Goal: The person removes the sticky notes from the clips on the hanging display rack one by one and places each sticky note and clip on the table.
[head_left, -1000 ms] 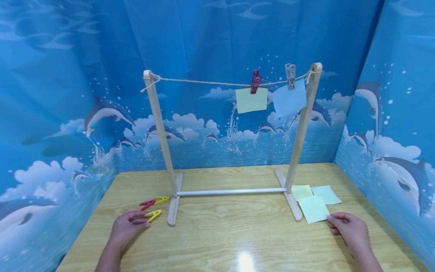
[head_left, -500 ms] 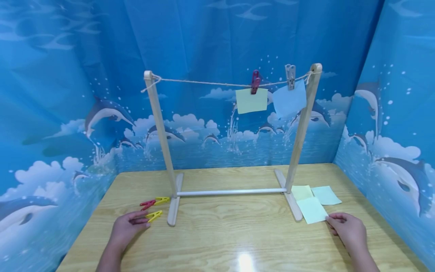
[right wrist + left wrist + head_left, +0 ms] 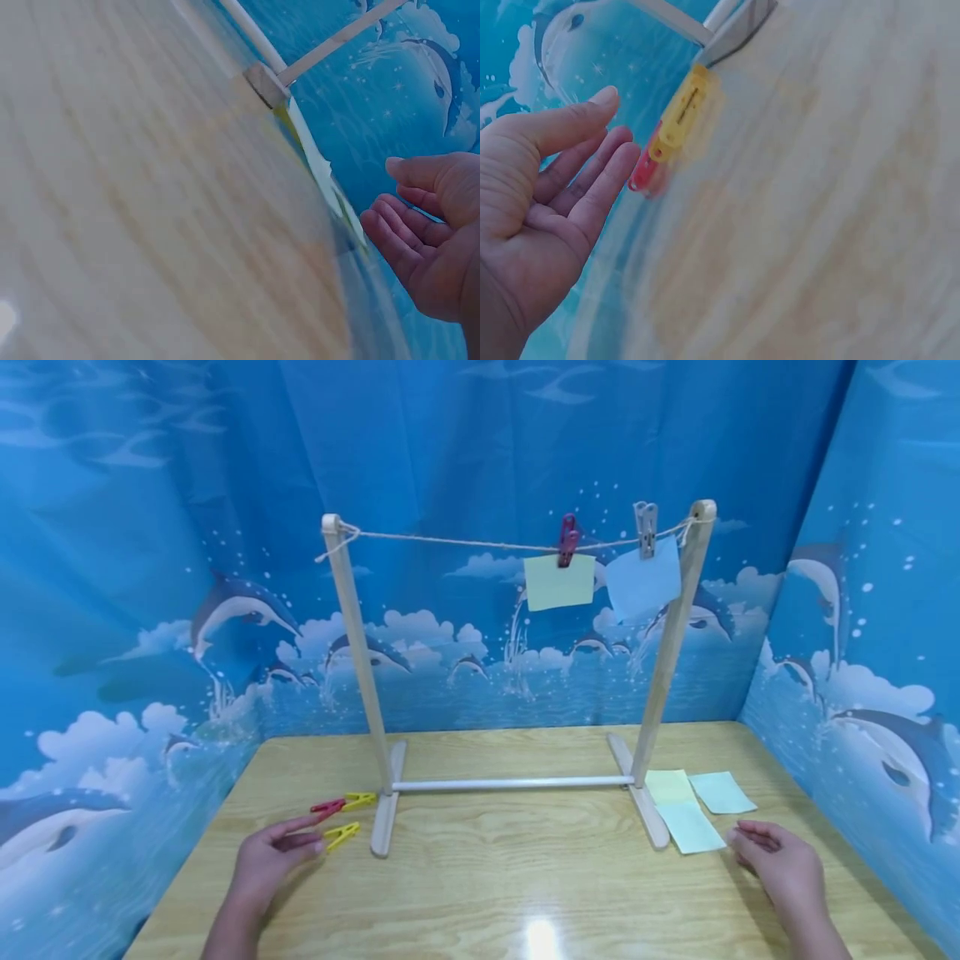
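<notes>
My left hand (image 3: 266, 864) hovers at the left with nothing in its grasp, thumb and fingers apart in the left wrist view. Just past its fingertips lies a yellow clothespin (image 3: 342, 836). A red clothespin (image 3: 327, 809) and another yellow clothespin (image 3: 360, 801) lie behind that one. On the right, my right hand (image 3: 782, 868) is empty, fingers loosely bent, its tips close by the corner of a pale green paper note (image 3: 692, 828). That note overlaps a yellow-green note (image 3: 670, 786); a pale aqua note (image 3: 723, 792) lies behind to the right.
A wooden frame (image 3: 358, 652) stands mid-table, a string (image 3: 450, 541) tied between its posts. From the string hang a yellow-green note (image 3: 559, 587) under a red clothespin (image 3: 568, 539) and a blue note (image 3: 643, 581) under a grey clothespin (image 3: 646, 529). Dolphin-print curtains surround the table.
My right hand has let go of the pale green note's corner and drawn slightly right. The note now lies a little nearer the frame's foot. My left hand has shifted slightly left.
</notes>
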`<state>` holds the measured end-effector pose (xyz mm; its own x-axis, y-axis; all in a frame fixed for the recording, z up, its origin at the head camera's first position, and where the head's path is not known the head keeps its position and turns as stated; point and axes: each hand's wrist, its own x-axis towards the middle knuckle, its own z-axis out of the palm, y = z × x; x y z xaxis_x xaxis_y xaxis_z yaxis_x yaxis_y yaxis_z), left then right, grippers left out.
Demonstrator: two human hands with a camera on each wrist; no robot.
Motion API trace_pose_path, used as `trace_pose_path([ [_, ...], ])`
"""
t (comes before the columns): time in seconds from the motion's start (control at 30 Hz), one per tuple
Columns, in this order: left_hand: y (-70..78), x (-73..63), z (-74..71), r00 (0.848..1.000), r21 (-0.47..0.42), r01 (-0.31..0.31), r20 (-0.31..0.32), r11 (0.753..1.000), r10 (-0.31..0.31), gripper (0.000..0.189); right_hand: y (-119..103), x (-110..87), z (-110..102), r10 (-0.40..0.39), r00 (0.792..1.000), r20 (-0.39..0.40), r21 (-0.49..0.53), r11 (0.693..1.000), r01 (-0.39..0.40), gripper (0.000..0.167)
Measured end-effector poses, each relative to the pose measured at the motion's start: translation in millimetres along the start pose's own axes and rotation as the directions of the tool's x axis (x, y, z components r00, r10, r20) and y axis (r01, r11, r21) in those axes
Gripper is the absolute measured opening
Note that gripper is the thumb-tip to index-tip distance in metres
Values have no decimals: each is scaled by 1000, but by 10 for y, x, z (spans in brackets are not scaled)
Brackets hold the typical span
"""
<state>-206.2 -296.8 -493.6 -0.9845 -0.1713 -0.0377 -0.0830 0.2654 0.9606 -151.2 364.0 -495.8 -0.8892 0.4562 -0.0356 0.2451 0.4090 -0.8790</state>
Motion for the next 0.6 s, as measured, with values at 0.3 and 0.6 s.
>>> trace_pose_path([
  [0.3, 196, -7, 44, 995, 11, -95, 26, 995, 95, 54, -204, -46, -34, -151, 989, 12, 98, 984, 149, 57],
  [0.6, 368, -74, 140, 986, -59, -167, 22, 984, 168, 51, -379, -100, -9, -215, 976, 17, 349, 916, 196, 23],
])
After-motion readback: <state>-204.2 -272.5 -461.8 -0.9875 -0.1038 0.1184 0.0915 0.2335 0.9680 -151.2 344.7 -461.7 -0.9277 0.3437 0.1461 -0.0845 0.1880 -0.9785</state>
